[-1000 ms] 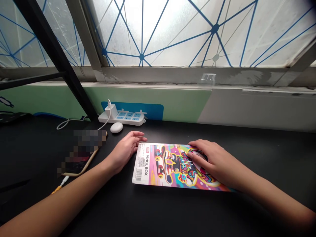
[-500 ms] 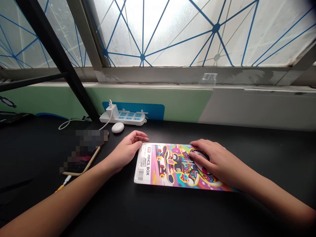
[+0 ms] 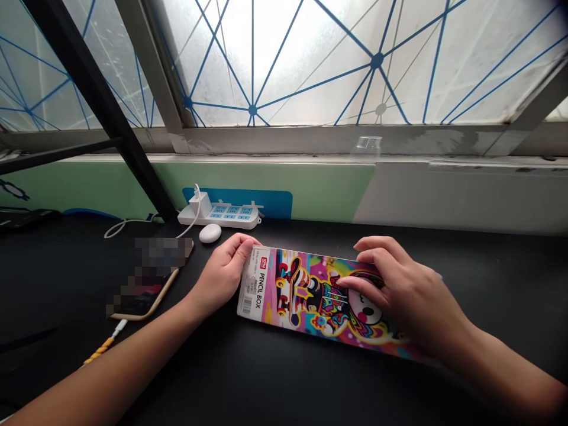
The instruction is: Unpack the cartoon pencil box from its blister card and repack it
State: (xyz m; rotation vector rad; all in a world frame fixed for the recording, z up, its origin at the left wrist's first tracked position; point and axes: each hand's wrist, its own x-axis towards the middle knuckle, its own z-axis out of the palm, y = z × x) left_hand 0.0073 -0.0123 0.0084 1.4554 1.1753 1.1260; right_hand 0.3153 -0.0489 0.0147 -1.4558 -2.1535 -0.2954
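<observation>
A colourful pencil box (image 3: 319, 302), printed with a skateboarding cartoon figure, lies on the black desk in front of me with its label end to the left. At its far left corner, my left hand (image 3: 228, 263) pinches the edge, thumb on top and fingers behind. Over the right part is my right hand (image 3: 394, 284), its thumb and fingers spread apart around the far edge. The thumb lies over the printed face; whether it touches is unclear. This hand hides the box's right end.
Left of my forearm, a phone (image 3: 151, 284) lies with a cable (image 3: 100, 352) plugged in. A white power strip (image 3: 235, 216) with a charger (image 3: 200, 204) stands by the wall, and a white rounded case (image 3: 210, 233) sits before it. A black post (image 3: 102, 112) slants across the left.
The box has turned slightly, its left end up and its right end nearer me. My left hand has closed on the corner. My right hand has lifted and spread its fingers.
</observation>
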